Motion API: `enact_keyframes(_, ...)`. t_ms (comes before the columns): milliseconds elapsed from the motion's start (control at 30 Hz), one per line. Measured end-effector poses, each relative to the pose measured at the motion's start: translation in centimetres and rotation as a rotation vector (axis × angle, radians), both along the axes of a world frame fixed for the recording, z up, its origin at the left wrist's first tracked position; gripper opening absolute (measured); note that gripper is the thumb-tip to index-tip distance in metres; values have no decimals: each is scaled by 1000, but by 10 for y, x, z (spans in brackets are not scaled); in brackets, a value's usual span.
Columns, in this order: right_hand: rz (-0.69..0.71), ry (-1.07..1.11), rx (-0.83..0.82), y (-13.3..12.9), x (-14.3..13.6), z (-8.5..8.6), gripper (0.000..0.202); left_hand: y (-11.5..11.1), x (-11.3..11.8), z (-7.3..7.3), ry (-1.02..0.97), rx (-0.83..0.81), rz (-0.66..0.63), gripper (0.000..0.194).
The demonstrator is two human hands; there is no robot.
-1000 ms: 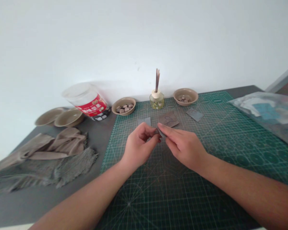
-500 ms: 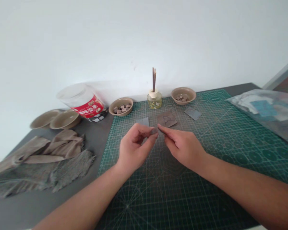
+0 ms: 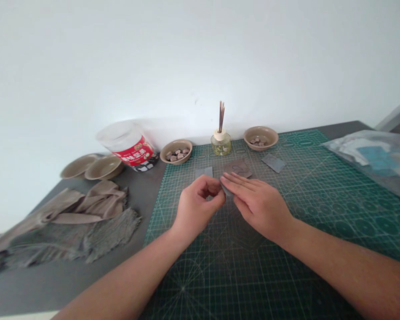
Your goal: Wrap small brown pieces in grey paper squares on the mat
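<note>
My left hand [image 3: 200,202] is closed in a pinch over the mat, thumb and forefinger together. The small dark piece it showed earlier is now mostly hidden by the fingers. Against its fingertips lies a small grey sheet, seemingly sandpaper [image 3: 227,192], held under the fingers of my right hand [image 3: 262,202]. Those fingers lie close together, with the thumb below. Both hands meet just in front of a brown square sheet [image 3: 238,167] bearing a dark looped line.
A green cutting mat [image 3: 200,275] covers much of the dark table. Grey pieces [image 3: 274,163], two bowls of small brownish pieces [image 3: 176,152] [image 3: 261,138], and a reed diffuser [image 3: 221,143] stand behind. Left are a plastic tub [image 3: 130,146], stacked bowls [image 3: 105,167] and cloths [image 3: 86,222]; right, a plastic bag [image 3: 373,153].
My right hand's fingers have extended and flattened over the grey sheet, pressing toward my left fingertips. The small piece in my left hand has become hidden. The whole view has shifted slightly.
</note>
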State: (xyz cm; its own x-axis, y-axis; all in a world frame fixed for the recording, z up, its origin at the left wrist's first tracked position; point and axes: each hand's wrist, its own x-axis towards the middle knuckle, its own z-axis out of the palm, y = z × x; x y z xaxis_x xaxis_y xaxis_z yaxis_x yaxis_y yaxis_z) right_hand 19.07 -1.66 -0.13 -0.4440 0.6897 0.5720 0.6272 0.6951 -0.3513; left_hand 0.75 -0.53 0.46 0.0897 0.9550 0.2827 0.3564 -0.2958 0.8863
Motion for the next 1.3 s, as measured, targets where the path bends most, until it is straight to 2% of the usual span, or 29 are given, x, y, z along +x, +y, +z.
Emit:
enact_keyframes(233, -6, -31, 46, 1, 1, 0, 44, -4, 2, 3, -78, -55, 43, 9)
enact_keyframes(567, 13, -23, 109, 1, -2, 1, 43, -4, 0, 2, -152, -91, 18, 13)
enact_keyframes(633, -2, -20, 78, 4, 0, 0, 42, -4, 1, 2, -171, -100, 8, 13)
enact_keyframes(767, -141, 40, -19, 8, 2, 0, 41, -4, 2, 3, -208, -118, -3, 17)
enact_keyframes(933, -50, 138, -60, 2, -2, 0, 43, -2, 3, 3, -159, -82, 23, 17)
enact_keyframes(1300, -45, 136, -99, -7, -4, 2, 42, -1, 2, -1, -172, -59, -14, 19)
